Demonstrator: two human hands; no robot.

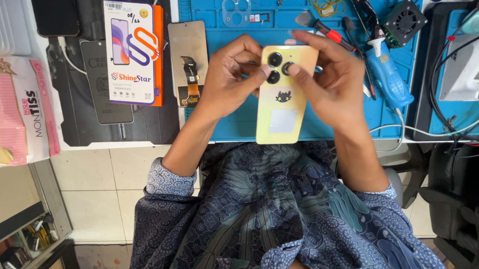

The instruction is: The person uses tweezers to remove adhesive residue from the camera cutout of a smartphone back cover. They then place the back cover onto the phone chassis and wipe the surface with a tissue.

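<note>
**Both hands on the back of a phone**

The left hand [232, 78] and the right hand [329, 82] grasp a pale yellow phone [285, 99] between them, back side up, held above the near edge of a blue work mat [240, 121]. The left hand's fingers curl around the phone's left edge, with a fingertip touching the cluster of 3 round black camera lenses [280, 67] near the phone's top. The right hand wraps the phone's right edge and top, its thumb pressed against the same lens cluster. Lower on the phone's back sit a small black cartoon sticker [283, 96] and a pale square patch [283, 120].

Beyond the phone's top, on the mat, lies a clear plastic camera frame [237, 11]. To the right of the phone lie a red-handled tool [328, 31] and a blue and white handheld tool [387, 76]. To the left of the phone rests a bare screen panel with an orange ribbon cable [188, 61], then a white and orange box [132, 51], and furthest left a pink tissue pack [20, 111].
</note>
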